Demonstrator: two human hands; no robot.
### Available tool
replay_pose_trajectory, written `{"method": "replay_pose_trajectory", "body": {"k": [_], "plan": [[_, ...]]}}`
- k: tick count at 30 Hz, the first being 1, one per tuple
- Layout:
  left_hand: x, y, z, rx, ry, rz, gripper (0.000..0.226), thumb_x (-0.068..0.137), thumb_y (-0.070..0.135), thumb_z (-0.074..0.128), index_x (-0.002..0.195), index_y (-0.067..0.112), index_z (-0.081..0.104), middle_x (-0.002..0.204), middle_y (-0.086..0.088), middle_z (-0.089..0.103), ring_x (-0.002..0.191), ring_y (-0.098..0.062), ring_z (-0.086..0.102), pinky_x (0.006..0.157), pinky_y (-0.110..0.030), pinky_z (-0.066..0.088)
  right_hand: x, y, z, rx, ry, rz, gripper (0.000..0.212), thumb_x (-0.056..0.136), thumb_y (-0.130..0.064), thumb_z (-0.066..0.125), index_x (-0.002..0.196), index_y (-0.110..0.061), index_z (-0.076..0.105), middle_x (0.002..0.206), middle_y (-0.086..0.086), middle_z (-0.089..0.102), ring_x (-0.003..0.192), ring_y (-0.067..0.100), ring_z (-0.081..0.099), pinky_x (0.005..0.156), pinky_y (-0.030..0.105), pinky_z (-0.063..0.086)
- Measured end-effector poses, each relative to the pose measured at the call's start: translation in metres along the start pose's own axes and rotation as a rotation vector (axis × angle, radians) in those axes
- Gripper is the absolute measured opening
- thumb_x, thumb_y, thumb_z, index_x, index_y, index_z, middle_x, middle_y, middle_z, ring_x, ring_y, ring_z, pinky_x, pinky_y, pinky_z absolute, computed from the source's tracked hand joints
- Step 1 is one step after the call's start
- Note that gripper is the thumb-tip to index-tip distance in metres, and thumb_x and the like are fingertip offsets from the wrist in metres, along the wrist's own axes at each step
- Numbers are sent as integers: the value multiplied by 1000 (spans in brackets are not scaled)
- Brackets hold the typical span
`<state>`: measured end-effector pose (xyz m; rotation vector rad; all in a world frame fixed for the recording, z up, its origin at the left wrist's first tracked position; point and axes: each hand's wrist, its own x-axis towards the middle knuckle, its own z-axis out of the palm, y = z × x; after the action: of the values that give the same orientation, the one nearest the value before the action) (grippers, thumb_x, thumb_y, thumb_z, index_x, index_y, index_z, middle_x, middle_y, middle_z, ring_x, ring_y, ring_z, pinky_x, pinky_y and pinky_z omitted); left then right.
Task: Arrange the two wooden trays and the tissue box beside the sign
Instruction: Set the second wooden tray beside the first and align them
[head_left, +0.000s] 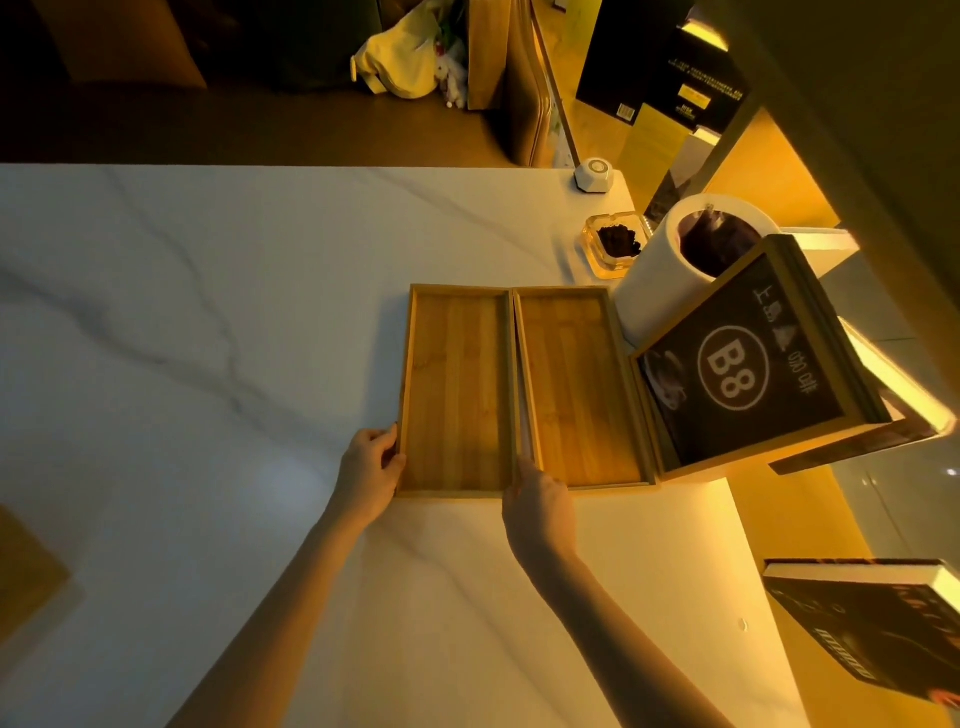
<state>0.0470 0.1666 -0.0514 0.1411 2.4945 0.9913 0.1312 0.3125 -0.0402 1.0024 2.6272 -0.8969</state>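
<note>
Two wooden trays side by side at frame centre: right tray (579, 387) snug against the B8 sign (737, 364), left tray (457, 389) touching it. Left hand (371, 470) pinches the left tray's outer near corner, fingers narrow on the rim. Right hand (537, 501) sits at the seam, fingertips pressing there; probably squaring the edges flush. Tissue box not identifiable. Marble table (208, 312) otherwise bare nearby

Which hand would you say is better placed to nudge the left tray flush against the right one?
Probably the left hand: it grips the left tray's outer edge and can push toward the right tray.
</note>
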Motion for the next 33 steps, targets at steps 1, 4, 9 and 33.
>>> {"method": "replay_pose_trajectory", "body": {"k": [1, 4, 9, 33], "plan": [[0, -1, 1, 9, 5, 5, 42, 90, 7, 46, 130, 1, 39, 125, -25, 46, 113, -35, 50, 95, -31, 40, -2, -1, 1, 3, -2, -8, 30, 94, -15, 45, 123, -12, 50, 102, 8, 66, 81, 21, 65, 71, 33, 59], [1, -4, 5, 39, 10, 18, 43, 90, 8, 45, 132, 2, 36, 126, -24, 45, 112, -34, 50, 93, -29, 40, -8, -1, 2, 16, -29, -46, 29, 93, -14, 46, 122, -10, 49, 111, 8, 63, 91, 21, 63, 78, 30, 54], [-11, -8, 12, 86, 77, 98, 47, 91, 13, 45, 135, 3, 32, 131, -24, 40, 112, -32, 51, 94, -30, 42, -17, 7, -4, 15, -35, -153, 34, 93, -16, 47, 126, -9, 46, 128, 7, 55, 113, 22, 54, 93, 31, 48], [-67, -43, 62, 406, 23, 265, 72, 83, 61, 1, 141, 19, 6, 152, -12, 4, 138, -33, 24, 108, -43, 26, -33, 71, 4, -402, -100, -407, 64, 95, -37, 33, 143, -21, -7, 142, -1, -24, 136, 25, -22, 107, 38, -17]]}}
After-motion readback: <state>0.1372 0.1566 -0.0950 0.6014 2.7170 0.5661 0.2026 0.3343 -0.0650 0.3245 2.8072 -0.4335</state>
